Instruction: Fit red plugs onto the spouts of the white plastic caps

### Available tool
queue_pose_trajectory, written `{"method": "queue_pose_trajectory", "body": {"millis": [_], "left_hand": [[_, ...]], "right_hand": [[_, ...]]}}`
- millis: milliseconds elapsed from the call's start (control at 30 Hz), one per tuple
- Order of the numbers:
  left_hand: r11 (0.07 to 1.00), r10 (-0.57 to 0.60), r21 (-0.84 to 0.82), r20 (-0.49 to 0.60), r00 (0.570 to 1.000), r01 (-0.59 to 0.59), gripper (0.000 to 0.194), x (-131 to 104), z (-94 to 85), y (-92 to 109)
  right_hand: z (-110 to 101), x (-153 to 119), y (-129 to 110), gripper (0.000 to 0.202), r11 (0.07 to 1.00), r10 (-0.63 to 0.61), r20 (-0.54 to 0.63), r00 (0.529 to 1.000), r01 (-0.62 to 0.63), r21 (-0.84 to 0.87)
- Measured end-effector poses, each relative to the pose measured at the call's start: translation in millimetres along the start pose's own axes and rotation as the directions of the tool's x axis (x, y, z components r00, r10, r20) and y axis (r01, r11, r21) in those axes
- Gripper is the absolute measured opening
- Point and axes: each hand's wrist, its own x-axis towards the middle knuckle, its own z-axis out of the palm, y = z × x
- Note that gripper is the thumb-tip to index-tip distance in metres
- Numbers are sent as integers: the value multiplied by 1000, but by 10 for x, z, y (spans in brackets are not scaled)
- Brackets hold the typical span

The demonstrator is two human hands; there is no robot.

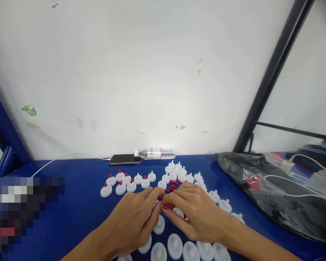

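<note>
My left hand [133, 219] is closed, thumb against forefinger, around what looks like a white nozzle cap, mostly hidden by the fingers. Right beside it, my right hand [197, 210] pinches a small red cap [164, 207] between thumb and fingertips. The fingertips of both hands nearly meet. Just beyond them lies a loose pile of red caps [172, 187]. White nozzle caps [175, 246] without red tips lie around and below my hands. To the upper left stand several white nozzle caps with red tips [121, 188]; a couple among them have bare nozzles.
A clear plastic bottle [154, 153] lies against the wall beside a phone [125, 159] on a white cable. At right, a black plastic bag [260, 192] bears a clear bag of red pieces [253, 182], near power strips [320, 183]. The blue tabletop [78, 203] extends left.
</note>
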Motion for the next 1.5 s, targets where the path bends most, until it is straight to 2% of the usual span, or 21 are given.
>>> {"method": "queue_pose_trajectory", "body": {"millis": [200,367,767,1100,1333,1500], "left_hand": [[1000,-18,0,38,999,18,22,-4,-11,9],[1000,0,2,25,1000,0,26,-7,-14,9],[1000,2,-10,-4,1000,-2,21,-23,5,5],[1000,4,7,-7,1000,-4,23,-24,11,1],[1000,0,7,16,1000,-1,23,-22,11,11],[1000,-2,-13,20,1000,2,24,-20,12,21]], "right_hand": [[-12,3,-5,15,1000,12,15,1000,-12,-8],[-1,6,0,21,1000,-12,-2,1000,11,-24],[12,6,7,11,999,-11,-44,999,9,-35],[17,-16,17,13,999,10,0,1000,-10,-41],[6,15,16,23,999,-14,-2,1000,14,-42],[-1,12,10,18,999,-15,-27,1000,15,-29]]}}
